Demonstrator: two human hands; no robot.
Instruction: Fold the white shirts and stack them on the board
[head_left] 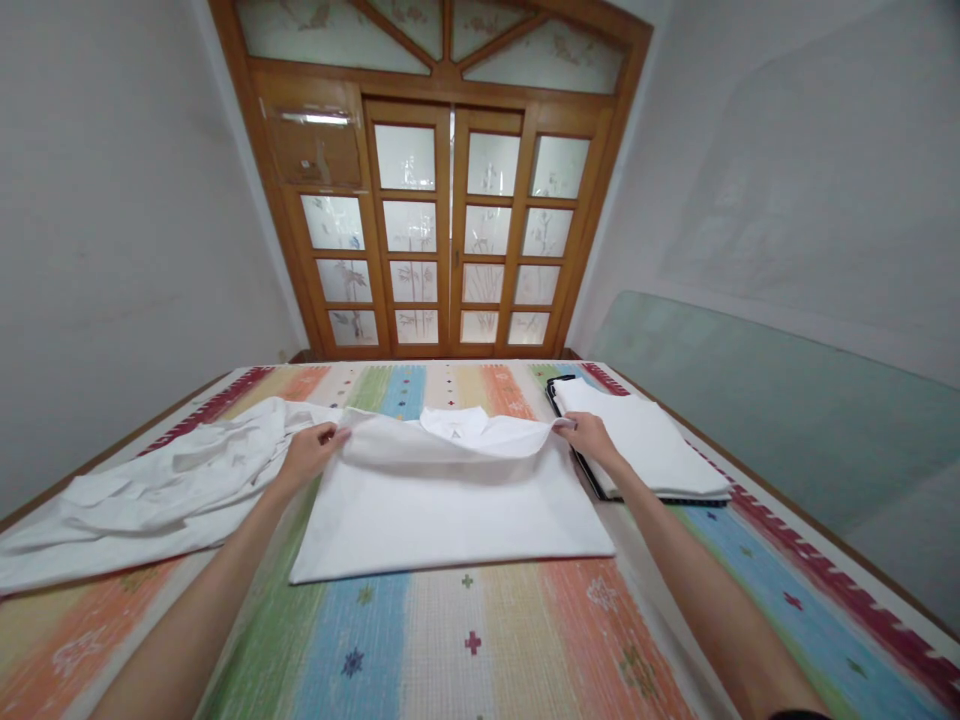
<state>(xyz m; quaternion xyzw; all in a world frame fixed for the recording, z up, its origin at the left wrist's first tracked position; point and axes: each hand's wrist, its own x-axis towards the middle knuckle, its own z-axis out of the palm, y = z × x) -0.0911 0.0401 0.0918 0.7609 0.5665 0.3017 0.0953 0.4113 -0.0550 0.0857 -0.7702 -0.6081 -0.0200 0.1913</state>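
A white shirt [450,510] lies in front of me, folded into a wide panel with its collar at the far side. Its far edge is lifted slightly and sags between my hands. My left hand [311,450] pinches the far left corner of the shirt, fingers closed on the cloth. At the far right corner my right hand [587,436] grips the fabric between thumb and fingers. Left of the shirt is a crumpled white garment [172,475], close to my left forearm. A folded stack of clothes [645,440], white on top with black beneath, sits just beyond my right hand.
Everything rests on a striped, patterned cloth [442,650] covering a flat surface. Beyond its far edge stand wooden doors with glass panes [450,220]. A pale green panel [750,390] leans along the right wall, and a grey wall [112,200] rises on the left.
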